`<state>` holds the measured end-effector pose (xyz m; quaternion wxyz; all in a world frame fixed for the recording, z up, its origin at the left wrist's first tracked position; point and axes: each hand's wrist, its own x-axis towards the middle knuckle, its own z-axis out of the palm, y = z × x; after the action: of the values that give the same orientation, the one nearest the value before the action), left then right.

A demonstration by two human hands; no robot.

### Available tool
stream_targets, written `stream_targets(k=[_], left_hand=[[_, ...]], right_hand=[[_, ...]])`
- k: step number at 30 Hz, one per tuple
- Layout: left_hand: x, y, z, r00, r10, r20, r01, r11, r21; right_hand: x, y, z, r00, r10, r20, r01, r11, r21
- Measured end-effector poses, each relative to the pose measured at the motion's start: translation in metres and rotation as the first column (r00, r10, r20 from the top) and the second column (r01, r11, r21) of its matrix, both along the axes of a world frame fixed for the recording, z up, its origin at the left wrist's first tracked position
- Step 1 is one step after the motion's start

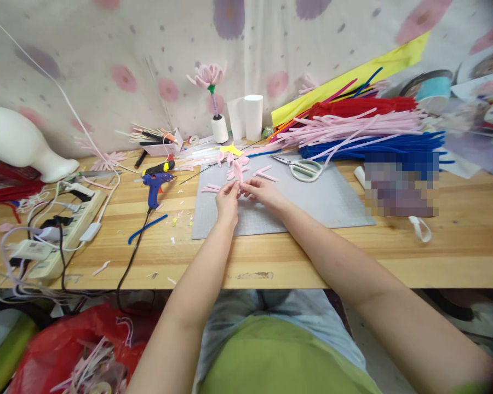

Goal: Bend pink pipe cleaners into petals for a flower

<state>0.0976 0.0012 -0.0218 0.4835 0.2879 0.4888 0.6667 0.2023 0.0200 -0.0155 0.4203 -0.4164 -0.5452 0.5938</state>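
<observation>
Pink petal piece (238,171) — we hold it upright over the grey mat (312,202), left hand (227,200) and right hand (264,191) each in a closed fingertip grip on it. Scissors (302,167) just beyond — glue gun (155,186) on the bench (456,246) to the left.

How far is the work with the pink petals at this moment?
Looks done: several bent pink petals lie on the grey mat, and a finished pink flower stands in a white holder at the wall. In hand: the left hand and right hand pinch one pink petal piece between the fingertips. Left, likely: joining the loose petals; the glue gun and scissors lie untouched.
</observation>
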Motion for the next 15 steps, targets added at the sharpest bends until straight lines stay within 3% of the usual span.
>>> stream_targets(k=[7, 12, 15], left_hand=[[-0.007, 0.004, -0.004, 0.998, -0.055, -0.024, 0.054, 0.998, -0.04], [-0.015, 0.008, -0.006, 0.952, -0.077, -0.295, 0.075, 0.997, -0.017], [-0.017, 0.007, -0.008, 0.922, -0.08, -0.378, 0.087, 0.996, 0.002]], right_hand=[[0.0, 0.001, 0.0, 0.992, -0.001, 0.127, -0.01, 0.996, 0.087], [0.006, 0.007, -0.01, 0.914, -0.089, 0.395, -0.034, 0.955, 0.293], [0.008, 0.007, -0.012, 0.882, -0.146, 0.448, -0.054, 0.913, 0.403]])
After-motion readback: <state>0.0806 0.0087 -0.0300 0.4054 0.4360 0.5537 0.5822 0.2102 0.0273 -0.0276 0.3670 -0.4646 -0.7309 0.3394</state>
